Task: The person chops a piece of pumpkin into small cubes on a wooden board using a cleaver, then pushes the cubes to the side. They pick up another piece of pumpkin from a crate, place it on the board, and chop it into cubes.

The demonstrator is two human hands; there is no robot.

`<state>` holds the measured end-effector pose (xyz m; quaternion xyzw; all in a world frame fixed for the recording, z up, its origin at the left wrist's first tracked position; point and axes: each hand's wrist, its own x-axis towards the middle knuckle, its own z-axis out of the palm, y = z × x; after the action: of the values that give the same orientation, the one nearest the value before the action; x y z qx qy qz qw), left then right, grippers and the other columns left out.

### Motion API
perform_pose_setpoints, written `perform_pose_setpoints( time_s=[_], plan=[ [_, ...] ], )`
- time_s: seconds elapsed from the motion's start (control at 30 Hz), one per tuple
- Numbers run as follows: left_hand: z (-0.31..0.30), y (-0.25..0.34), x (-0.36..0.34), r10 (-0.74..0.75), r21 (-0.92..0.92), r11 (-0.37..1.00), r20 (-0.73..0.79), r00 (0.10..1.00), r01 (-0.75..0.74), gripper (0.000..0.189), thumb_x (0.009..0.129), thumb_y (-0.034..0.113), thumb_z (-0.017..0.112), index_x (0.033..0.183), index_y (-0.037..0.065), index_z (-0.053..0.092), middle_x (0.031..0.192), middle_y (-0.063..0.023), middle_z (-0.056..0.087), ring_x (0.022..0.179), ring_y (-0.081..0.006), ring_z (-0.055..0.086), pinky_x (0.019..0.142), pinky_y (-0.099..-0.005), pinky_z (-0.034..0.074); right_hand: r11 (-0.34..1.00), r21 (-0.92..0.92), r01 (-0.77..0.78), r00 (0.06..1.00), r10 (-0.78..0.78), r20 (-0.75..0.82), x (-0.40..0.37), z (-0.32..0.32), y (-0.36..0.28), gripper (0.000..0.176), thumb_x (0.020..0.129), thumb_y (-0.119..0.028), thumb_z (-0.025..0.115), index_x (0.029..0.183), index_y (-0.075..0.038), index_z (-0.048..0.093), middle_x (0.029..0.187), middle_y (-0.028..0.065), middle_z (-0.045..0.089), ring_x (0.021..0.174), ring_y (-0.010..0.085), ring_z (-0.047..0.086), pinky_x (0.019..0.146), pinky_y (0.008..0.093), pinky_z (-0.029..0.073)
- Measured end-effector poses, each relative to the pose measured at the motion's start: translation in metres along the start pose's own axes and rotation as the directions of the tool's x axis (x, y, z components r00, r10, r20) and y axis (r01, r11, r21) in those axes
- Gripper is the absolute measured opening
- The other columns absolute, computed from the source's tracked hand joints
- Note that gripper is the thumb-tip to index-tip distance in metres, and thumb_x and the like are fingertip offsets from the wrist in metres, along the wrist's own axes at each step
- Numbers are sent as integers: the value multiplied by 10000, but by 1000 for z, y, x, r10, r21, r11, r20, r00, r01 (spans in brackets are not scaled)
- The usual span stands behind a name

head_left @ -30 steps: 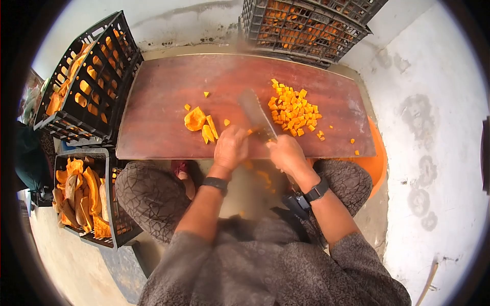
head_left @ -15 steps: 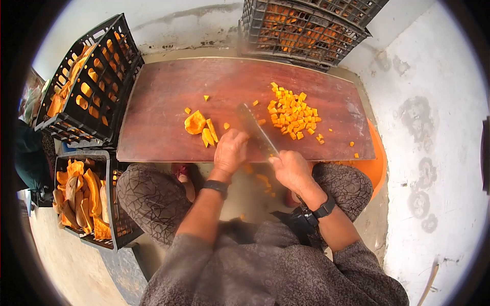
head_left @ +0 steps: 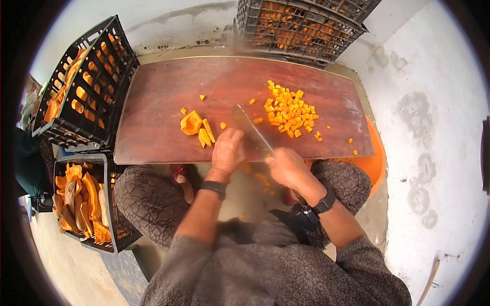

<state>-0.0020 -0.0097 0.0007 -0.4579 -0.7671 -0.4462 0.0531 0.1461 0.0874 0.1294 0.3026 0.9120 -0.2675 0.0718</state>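
At the bottom of the frame, a patterned grey garment and two bent knees are seen. A dark band (head_left: 213,186) is worn on the left wrist and another dark band (head_left: 324,203) on the right wrist.

Just above centre-bottom, the left hand (head_left: 228,150) is laid knuckles-up on the near edge of the wooden board (head_left: 153,112). Its fingers are bent and pressed together beside the blade; whether anything is pinned under them cannot be told. To its right, the right hand (head_left: 287,166) is closed in a fist around the handle of the knife (head_left: 250,128). The blade is slanted up and to the left over the board.

Just left of the left hand, larger orange chunks (head_left: 194,125) are lying on the board. Right of the blade, a pile of small orange cubes (head_left: 288,109) is spread, with stray cubes scattered around it. An orange basin (head_left: 376,166) is partly hidden under the board's right end.

At lower left, a black crate (head_left: 109,168) is filled with orange peelings. A second crate (head_left: 102,61) is tilted at upper left, and a third crate (head_left: 301,41) is set at the top edge.
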Motion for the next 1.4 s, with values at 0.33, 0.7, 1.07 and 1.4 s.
perform_pose_setpoints(
  time_s=[0.33,0.7,1.07,1.4],
  plan=[
    [1,-1,0,-44,10,999,9,999,44,145,778,25,597,919,54,604,871,-170,593,865,-401,596,791,-483,496,994,-93,50,998,-53,-39,29,25,-6,180,881,-178,611,869,-17,691,910,216,685,925,403,650,812,492,507],
    [-4,6,0,40,-39,998,-51,998,-42,221,868,-3,590,1079,47,632,1098,-177,643,994,-387,635,864,-437,529,972,232,-21,991,51,-122,31,20,33,304,959,-200,558,837,74,604,578,116,580,457,198,594,430,340,483],
    [-38,1,21,2,295,947,-400,916,127,228,831,89,669,1041,31,604,1058,-180,622,954,-398,588,815,-475,479,783,584,-215,973,118,201,-2,22,15,266,963,-201,561,875,46,600,586,60,547,465,140,532,415,297,450],
    [-46,-1,17,-151,532,825,-124,981,194,315,773,127,701,1078,73,643,989,-126,678,1061,-325,577,952,-492,382,991,56,-123,966,132,-224,-2,6,32,351,928,-301,590,873,37,669,832,281,660,867,473,640,786,524,495]
  ],
)
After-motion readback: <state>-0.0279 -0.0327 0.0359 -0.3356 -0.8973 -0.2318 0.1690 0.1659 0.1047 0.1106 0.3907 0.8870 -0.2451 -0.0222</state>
